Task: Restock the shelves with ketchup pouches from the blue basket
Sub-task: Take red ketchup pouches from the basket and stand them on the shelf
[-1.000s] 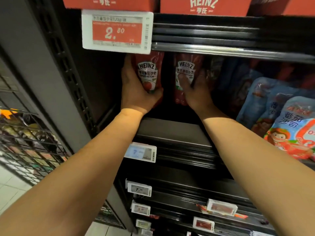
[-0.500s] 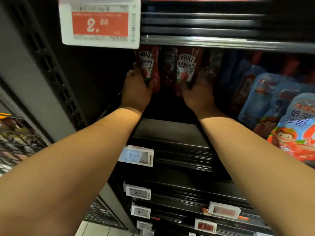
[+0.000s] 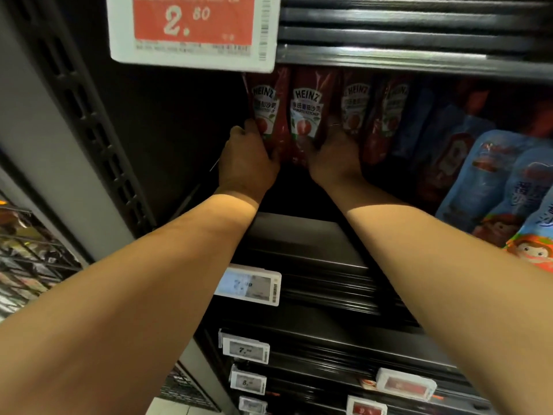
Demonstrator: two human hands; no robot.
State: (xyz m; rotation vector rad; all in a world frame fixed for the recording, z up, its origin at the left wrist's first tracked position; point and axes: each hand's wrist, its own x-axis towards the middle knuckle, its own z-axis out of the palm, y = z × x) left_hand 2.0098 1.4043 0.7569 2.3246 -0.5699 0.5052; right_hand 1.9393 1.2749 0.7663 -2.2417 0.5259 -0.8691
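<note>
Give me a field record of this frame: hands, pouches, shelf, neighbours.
left hand: grips the lower left side of the leftmost ketchup pouch
right hand: holds the lower right side of the second ketchup pouch
pouch pose: upright, side by side, labels facing out
further pouches: two more ketchup pouches to the right
shelf: dark, bare at the front
price tag: red, reads 2.80, above the pouches
neighbours: blue pouches at right
blue basket: not in view

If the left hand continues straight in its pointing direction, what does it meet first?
Probably nothing new: the left hand already grips the leftmost red Heinz ketchup pouch. Beyond lies dark shelf depth, unclear.
</note>
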